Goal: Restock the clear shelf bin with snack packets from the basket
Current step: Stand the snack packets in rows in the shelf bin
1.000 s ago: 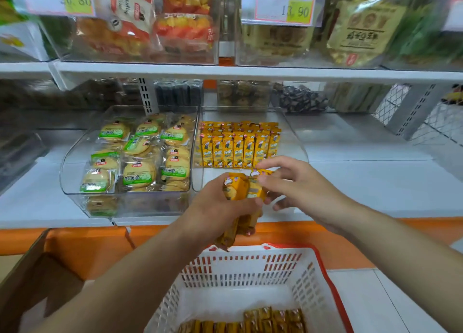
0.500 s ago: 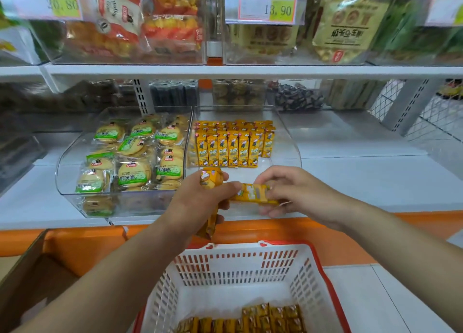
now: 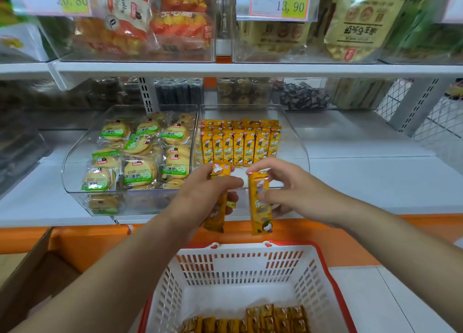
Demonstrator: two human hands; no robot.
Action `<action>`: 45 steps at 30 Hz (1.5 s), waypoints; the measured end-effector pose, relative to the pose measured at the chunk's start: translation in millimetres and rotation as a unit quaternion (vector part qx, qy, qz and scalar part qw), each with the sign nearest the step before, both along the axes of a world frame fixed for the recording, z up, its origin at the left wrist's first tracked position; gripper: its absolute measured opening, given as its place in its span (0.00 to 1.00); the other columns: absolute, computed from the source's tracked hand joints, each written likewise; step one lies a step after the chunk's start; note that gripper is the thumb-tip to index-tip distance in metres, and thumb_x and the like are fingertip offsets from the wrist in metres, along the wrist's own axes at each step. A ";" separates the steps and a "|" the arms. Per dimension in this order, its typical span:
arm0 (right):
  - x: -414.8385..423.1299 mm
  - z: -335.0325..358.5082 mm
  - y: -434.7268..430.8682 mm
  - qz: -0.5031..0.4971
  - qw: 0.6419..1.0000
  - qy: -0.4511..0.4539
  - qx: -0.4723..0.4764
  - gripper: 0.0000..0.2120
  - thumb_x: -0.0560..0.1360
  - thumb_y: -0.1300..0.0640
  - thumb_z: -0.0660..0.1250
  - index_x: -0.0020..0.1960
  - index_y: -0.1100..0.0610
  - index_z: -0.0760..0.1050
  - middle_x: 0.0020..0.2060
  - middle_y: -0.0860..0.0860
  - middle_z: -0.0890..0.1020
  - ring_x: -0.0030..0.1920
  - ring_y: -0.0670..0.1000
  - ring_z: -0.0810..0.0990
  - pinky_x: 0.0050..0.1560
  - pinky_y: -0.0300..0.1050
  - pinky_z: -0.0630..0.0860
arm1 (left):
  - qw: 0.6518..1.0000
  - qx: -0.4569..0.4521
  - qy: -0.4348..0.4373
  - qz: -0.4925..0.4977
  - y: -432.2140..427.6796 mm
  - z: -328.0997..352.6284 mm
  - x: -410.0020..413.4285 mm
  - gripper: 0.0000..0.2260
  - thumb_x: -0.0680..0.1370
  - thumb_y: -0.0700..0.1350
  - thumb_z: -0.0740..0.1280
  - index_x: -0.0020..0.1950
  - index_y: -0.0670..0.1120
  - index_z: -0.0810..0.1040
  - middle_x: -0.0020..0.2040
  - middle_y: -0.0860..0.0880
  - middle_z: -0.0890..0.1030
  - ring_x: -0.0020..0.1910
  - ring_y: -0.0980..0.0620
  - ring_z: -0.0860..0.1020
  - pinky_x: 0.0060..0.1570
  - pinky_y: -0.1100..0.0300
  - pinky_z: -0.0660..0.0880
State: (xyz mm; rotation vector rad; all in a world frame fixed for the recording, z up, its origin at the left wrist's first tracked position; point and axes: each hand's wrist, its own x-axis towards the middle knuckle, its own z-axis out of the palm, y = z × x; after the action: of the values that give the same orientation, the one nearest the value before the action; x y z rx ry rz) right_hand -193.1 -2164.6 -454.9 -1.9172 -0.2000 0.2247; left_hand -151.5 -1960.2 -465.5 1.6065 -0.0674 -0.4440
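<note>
My left hand [image 3: 203, 197] grips a small bundle of yellow snack packets [image 3: 218, 213] upright in front of the clear shelf bin [image 3: 302, 152]. My right hand [image 3: 290, 191] pinches a single yellow packet [image 3: 259, 204], held vertical just right of the bundle. Inside the bin, rows of the same yellow packets [image 3: 239, 144] stand toward the back. Below my arms sits a white basket with a red rim [image 3: 250, 265], and more yellow packets [image 3: 253, 319] lie on its bottom.
A second clear bin [image 3: 82, 162] of green-labelled round cakes stands left of the target bin. An upper shelf [image 3: 225, 68] with bagged snacks and price tags overhangs. An orange ledge [image 3: 87, 237] fronts the shelf; a cardboard box [image 3: 27, 277] is at lower left.
My right hand has pulled one packet away from the bundle and turned it from lying sideways to upright. Both hands have shifted slightly toward the bin.
</note>
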 end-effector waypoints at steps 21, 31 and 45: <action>196.6 6.2 -94.9 -0.156 0.834 -0.131 -0.513 0.17 0.67 0.51 0.79 0.51 0.44 0.76 0.50 0.50 0.80 0.46 0.52 0.76 0.42 0.42 0.70 | 0.998 0.016 -0.059 -0.022 2.4 -4.2 25.8 0.11 0.78 0.38 0.72 0.57 0.49 0.80 0.48 0.54 0.87 0.46 0.51 0.87 0.48 0.52 0.84; 222.0 4.2 -81.1 -0.058 0.805 -0.037 -0.589 0.24 0.69 0.55 0.78 0.62 0.54 0.77 0.57 0.53 0.79 0.51 0.54 0.78 0.45 0.42 0.72 | 0.996 0.015 -0.078 -0.044 -11.1 -10.2 32.3 0.12 0.77 0.43 0.73 0.59 0.53 0.79 0.51 0.59 0.86 0.46 0.55 0.86 0.52 0.49 0.82; 18.3 11.4 -37.3 -0.083 0.973 -0.145 -0.159 0.09 0.68 0.49 0.77 0.46 0.47 0.80 0.41 0.44 0.84 0.40 0.46 0.82 0.39 0.36 0.75 | 0.997 -0.016 -0.069 -0.009 -17.0 -7.0 13.8 0.15 0.73 0.47 0.77 0.59 0.52 0.82 0.52 0.45 0.84 0.47 0.48 0.85 0.47 0.50 0.84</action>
State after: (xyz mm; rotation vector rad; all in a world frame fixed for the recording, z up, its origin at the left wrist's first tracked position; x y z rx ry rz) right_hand -174.8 -2201.9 -443.5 -2.2699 -0.2057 -0.1469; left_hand -137.7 -1977.2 -472.5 1.6047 -0.1927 -0.3436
